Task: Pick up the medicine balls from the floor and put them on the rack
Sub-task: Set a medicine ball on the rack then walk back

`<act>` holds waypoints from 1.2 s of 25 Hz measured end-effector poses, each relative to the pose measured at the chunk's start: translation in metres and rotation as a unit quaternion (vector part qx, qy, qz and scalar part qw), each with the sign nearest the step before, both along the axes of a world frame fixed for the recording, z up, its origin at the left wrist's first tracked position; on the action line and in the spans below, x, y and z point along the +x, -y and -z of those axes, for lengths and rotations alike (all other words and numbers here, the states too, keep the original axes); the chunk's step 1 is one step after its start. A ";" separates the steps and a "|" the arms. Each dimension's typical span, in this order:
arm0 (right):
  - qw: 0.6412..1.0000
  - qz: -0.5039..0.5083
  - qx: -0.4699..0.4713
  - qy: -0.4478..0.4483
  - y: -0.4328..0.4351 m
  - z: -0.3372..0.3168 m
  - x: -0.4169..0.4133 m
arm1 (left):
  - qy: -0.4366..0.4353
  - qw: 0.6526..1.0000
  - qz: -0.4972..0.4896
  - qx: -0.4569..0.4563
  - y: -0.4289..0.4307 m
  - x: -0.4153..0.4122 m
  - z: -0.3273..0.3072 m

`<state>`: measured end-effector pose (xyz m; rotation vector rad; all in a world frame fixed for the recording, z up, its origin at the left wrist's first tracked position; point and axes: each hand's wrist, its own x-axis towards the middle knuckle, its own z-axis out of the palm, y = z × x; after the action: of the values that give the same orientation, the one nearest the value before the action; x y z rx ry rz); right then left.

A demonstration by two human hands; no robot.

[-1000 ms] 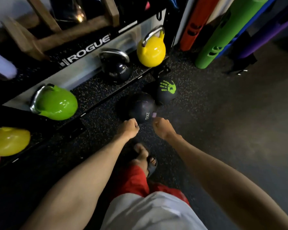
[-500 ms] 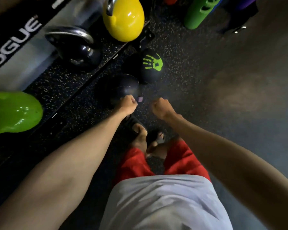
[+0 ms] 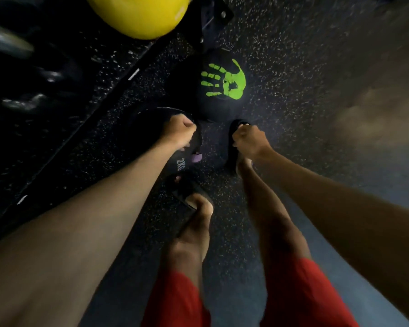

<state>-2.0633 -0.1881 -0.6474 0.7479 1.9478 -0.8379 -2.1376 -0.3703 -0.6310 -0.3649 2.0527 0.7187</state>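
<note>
Both hands have dropped lower: the left hand (image 3: 177, 132), grip curled together, reaches the 2KG ball (image 3: 151, 128); right hand (image 3: 249, 140) fisted, empty, near the handprint ball (image 3: 219, 90).

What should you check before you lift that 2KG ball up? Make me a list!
1. Left hand on the 2KG medicine ball: ok, it rests on top.
2. Right hand on the ball: not ok, it is curled to the side, apart from it.
3. Firm grip: cannot tell, fingers hidden.
4. Handprint medicine ball out of the way: cannot tell, it sits close behind.
5. Feet clear: not ok, the left foot is right beside the ball.
</note>
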 end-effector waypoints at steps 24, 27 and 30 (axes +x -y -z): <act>0.802 0.567 -0.160 0.102 -0.093 0.236 -0.120 | 0.106 0.927 -0.358 -0.047 -0.072 -0.161 0.252; 0.792 0.596 -0.119 0.056 -0.120 0.266 -0.083 | 0.118 0.908 -0.402 -0.007 -0.074 -0.133 0.234; 0.786 0.612 -0.079 0.043 -0.145 0.221 -0.067 | 0.179 0.882 -0.437 -0.001 -0.080 -0.105 0.204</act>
<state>-2.1304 -0.0433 -0.8682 1.9492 1.0813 -1.6222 -2.2426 -0.2902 -0.8351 -1.3679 1.4731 1.0685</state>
